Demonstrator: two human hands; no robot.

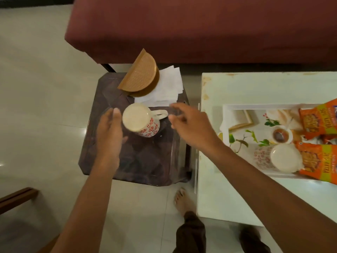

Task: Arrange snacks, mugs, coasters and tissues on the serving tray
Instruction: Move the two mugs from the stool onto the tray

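A white mug with red flowers (142,123) stands upside down on the dark stool (142,161). My left hand (109,132) is open just left of the mug, thumb near its base. Just right of its handle, my right hand (189,125) hovers with fingers spread and holds nothing. Behind the mug lie white tissues (167,88) under a brown semicircular holder (140,77). On the white table at right sits the floral serving tray (242,136) with a second mug (277,157), orange snack packets (319,157) and a square coaster (240,117).
A maroon sofa (200,28) runs along the back. The white table (228,198) stands right of the stool with a narrow gap between them. My bare foot (182,199) is on the tiled floor below the stool. A wooden edge (16,198) shows at lower left.
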